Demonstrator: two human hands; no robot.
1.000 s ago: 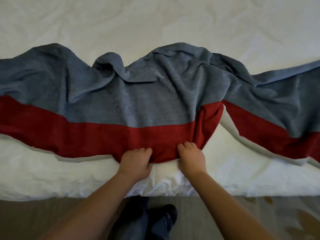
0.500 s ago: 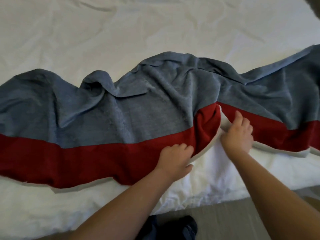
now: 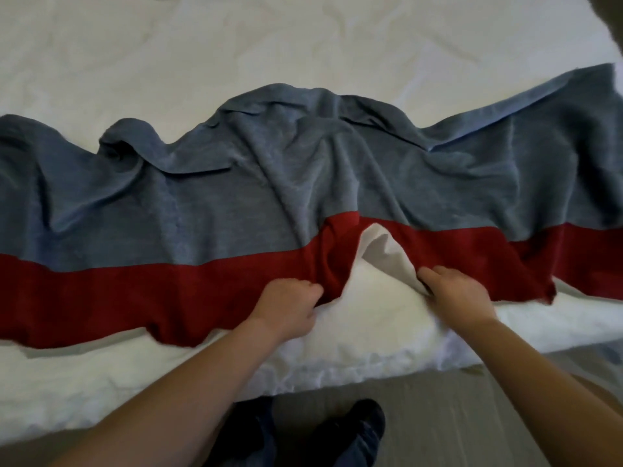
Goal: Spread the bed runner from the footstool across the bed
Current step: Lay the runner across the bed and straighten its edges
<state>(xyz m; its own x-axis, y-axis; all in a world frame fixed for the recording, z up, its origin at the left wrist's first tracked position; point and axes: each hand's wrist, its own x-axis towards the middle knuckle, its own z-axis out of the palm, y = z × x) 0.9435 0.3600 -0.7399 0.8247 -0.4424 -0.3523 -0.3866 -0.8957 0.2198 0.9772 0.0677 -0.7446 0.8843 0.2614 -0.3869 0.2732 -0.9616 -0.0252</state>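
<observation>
A long bed runner [image 3: 209,214], grey-blue with a red band along its near side, lies wrinkled across the white bed [image 3: 269,45] from left to right. Its far edge is wavy and bunched near the middle. My left hand [image 3: 286,306] grips the red near edge at a fold in the middle. My right hand [image 3: 455,294] grips the near edge just to the right, where the runner's white underside is turned up. Between my hands a peak of fabric rises. The footstool is out of view.
The bed's near edge [image 3: 337,372] runs along the bottom, with grey carpet [image 3: 455,416] below it. My dark shoes and trouser legs [image 3: 350,429] stand close to the bed. The floor shows past the bed's far right corner [image 3: 610,15].
My right hand has moved right and nearer along the runner's edge and now grips it, pulling the right section closer to the bed's edge. The fold between my hands has widened.
</observation>
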